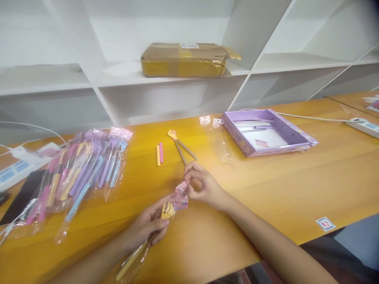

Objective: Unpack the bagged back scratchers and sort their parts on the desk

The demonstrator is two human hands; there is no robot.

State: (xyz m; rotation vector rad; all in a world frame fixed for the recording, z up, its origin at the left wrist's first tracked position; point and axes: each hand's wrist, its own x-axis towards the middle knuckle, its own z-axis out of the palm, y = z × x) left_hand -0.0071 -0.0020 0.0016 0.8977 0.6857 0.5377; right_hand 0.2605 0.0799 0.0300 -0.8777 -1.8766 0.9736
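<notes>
My left hand (148,228) is closed around a yellow back scratcher in a clear plastic sleeve (139,252), gripping it just below the claw-shaped head (167,210). My right hand (201,185) pinches the sleeve's pink printed top flap (181,189) above that head. Both hands hover over the orange table (296,189) near its front edge. Just beyond my right hand lie two unwrapped scratchers (180,146) with metal stems, crossed at the heads. A yellow handle and a pink handle (159,154) lie side by side to their left.
A pile of wrapped scratchers in several colours (83,169) covers the table's left side. A purple box lid (263,132) sits at the back right, empty sleeves (219,142) beside it. Power strips (20,161) (363,125) lie at both ends. A taped parcel (186,60) rests on the white shelf.
</notes>
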